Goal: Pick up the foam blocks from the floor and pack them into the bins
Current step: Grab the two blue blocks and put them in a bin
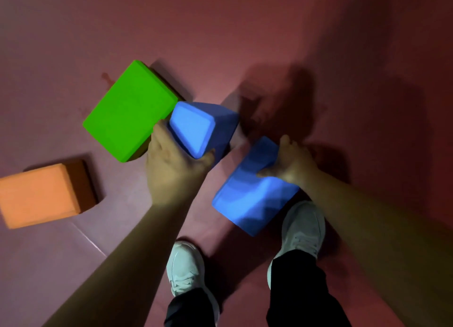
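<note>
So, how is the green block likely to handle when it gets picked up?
Probably light for its size: the left hand holds a similar blue block by one end alone. The green block looks stiff, with flat faces and straight edges, so it likely won't roll. Its matte surface should grip well.

Floor (245, 32) lay open beyond, green block (127, 111) sat just beside left blue block (193, 128), narrow gap to right blue block (245, 199), orange block (41, 194) well apart, far L
</note>
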